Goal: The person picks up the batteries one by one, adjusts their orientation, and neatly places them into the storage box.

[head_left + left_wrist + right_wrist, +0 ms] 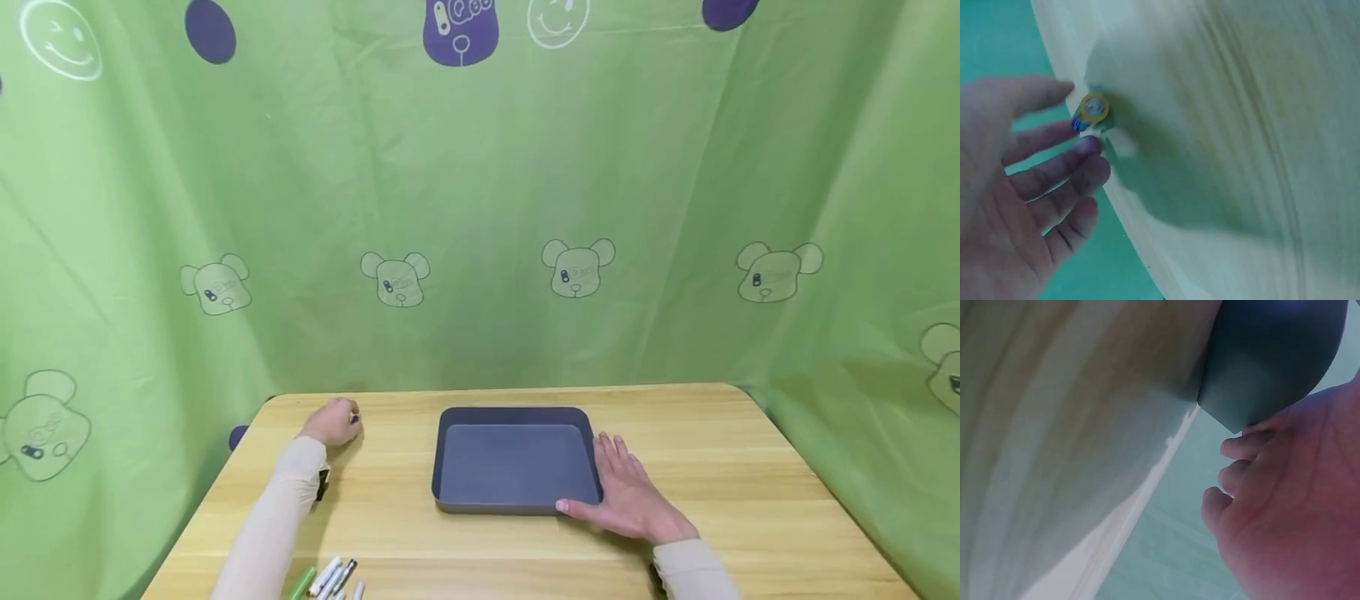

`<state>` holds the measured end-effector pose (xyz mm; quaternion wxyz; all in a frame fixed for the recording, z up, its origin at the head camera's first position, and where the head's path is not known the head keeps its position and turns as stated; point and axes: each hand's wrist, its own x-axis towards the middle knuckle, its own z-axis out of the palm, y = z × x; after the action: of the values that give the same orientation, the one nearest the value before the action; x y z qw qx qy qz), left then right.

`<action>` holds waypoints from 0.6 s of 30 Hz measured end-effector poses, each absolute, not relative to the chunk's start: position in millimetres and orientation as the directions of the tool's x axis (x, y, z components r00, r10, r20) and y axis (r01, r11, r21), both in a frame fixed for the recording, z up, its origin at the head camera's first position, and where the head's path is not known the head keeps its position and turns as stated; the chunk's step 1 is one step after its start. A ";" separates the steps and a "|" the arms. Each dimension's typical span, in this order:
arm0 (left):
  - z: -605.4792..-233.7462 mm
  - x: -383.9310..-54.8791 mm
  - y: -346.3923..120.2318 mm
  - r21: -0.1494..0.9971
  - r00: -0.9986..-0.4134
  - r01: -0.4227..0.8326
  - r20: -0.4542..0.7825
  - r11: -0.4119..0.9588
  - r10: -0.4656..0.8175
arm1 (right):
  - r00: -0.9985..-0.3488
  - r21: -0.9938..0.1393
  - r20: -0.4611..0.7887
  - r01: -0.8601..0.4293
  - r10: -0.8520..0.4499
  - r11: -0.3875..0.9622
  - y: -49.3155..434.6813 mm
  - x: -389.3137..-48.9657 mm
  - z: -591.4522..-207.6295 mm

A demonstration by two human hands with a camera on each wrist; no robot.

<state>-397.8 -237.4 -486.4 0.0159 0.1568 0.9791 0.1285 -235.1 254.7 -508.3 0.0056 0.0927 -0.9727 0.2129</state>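
In the left wrist view, a small cylinder (1094, 109) with an orange-yellow rim, a grey round end and a blue side sits at the thumb and fingertips of my left hand (1041, 169). From the head view, that left hand (332, 422) is curled low over the table's far left part, with only a dark bit of the cylinder (355, 419) peeking out. My right hand (626, 497) lies spread along the right side of a dark grey rectangular tray (517, 467), thumb at its front corner. Close up, the right hand (1291, 500) shows its fingertips beside the tray's wall (1260, 369).
Several slim white cylinders (327, 577) and a green one (302, 583) lie together at the front left of the wooden table (720, 467). A green printed curtain (480, 333) hangs behind the table and along both sides.
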 end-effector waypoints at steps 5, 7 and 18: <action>-486.6 -401.2 -240.6 0.266 -0.910 0.384 -0.055 0.884 0.411 | -0.982 -0.419 0.044 -0.186 -0.185 0.889 257.5 -234.5 -507.2; -487.5 -402.8 -242.4 0.289 -0.896 0.402 -0.073 0.869 0.439 | -0.982 -0.415 0.046 -0.184 -0.182 0.891 257.6 -234.9 -507.5; -488.0 -402.4 -246.7 0.342 -0.904 0.374 -0.074 0.862 0.421 | -0.982 -0.403 0.047 -0.188 -0.185 0.895 256.3 -235.0 -506.2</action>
<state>-402.4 -246.7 -488.0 0.0735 0.2067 0.9621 0.1621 -235.0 256.3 -506.2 0.0038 0.0960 -0.9735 0.2076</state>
